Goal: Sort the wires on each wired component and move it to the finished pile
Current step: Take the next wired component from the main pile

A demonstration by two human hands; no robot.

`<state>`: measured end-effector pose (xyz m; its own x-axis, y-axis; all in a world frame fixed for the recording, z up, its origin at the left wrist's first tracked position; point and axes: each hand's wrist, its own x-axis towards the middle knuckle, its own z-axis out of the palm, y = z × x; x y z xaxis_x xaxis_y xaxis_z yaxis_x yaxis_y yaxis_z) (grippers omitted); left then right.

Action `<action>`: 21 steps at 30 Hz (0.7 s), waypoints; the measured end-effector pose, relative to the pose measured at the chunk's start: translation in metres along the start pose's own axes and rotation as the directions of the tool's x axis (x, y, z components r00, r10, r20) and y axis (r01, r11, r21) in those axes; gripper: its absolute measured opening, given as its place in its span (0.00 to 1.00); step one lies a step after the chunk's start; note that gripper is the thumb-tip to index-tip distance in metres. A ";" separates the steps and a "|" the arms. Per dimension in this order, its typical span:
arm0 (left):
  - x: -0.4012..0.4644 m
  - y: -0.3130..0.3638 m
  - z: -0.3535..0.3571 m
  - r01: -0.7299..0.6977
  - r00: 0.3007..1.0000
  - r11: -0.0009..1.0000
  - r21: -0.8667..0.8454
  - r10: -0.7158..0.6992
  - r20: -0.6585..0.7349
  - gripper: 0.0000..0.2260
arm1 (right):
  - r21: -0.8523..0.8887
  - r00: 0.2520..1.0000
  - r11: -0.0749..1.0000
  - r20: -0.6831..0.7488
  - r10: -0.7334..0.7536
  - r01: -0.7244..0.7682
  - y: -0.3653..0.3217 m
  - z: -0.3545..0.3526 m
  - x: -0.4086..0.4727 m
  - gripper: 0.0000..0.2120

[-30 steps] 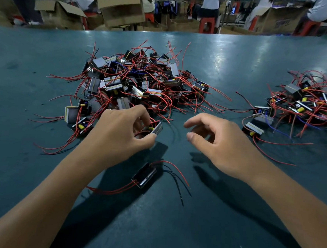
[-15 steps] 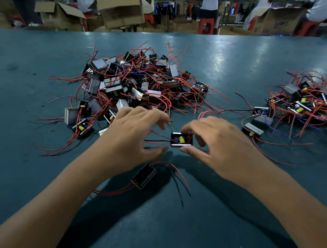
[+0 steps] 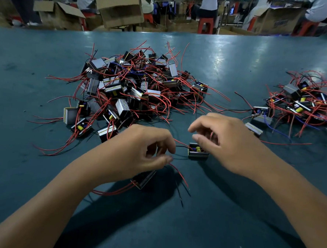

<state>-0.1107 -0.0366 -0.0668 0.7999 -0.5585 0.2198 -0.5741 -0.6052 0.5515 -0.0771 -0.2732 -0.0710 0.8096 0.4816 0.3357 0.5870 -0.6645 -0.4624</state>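
— while pinching the thin black and red wires [image 3: 180, 145] between thumb and curled fingers, left hand [image 3: 138, 151] low over the dark teal table [image 3: 230, 214], just left of the small black box-shaped wired component with a yellow part inside [image 3: 197, 152].

— right hand [image 3: 226, 145]?

— curled over that component from the right, thumb near its top edge, fingers arched above; probably gripping it, though contact hidden by the hand itself, so cannot tell for sure.

— component resting where?

— between the two hands, on or just above the table; hard to say which.

— under the left hand?

— second black component with a silver edge [image 3: 144, 179], partly hidden, red wires trailing left, one black and one red wire trailing right.

— piles?

— big tangled heap of black components with red wires [image 3: 134, 87] beyond the hands, left of centre; smaller similar heap [image 3: 301, 105] at far right, well apart.

— background?

— brown cardboard boxes [image 3: 120, 8] and red plastic stools [image 3: 205, 24] past the table's far edge.
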 end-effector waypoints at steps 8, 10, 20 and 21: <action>0.002 -0.010 0.014 0.178 0.980 0.983 0.053 -0.172 -0.103 0.04 | -0.015 0.988 0.997 0.134 0.072 -0.071 0.007 0.015 0.001 0.02; 0.003 -0.010 0.016 0.188 0.976 0.982 0.031 -0.184 -0.120 0.02 | -0.014 0.987 0.997 0.145 0.073 -0.072 0.007 0.015 0.001 0.04; 0.004 -0.026 0.020 0.391 0.889 0.920 -0.036 -0.388 -0.244 0.13 | 0.032 0.981 0.996 0.175 0.078 -0.084 0.009 0.008 -0.001 0.05; 0.004 -0.025 0.019 0.375 0.894 0.927 -0.029 -0.370 -0.252 0.13 | 0.031 0.981 0.996 0.177 0.075 -0.082 0.009 0.009 -0.001 0.05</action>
<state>-0.0967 -0.0344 -0.0950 0.9718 -0.1324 0.1953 -0.2267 -0.7535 0.6171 -0.0725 -0.2745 -0.0823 0.8384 0.5242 0.1492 0.5188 -0.6836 -0.5133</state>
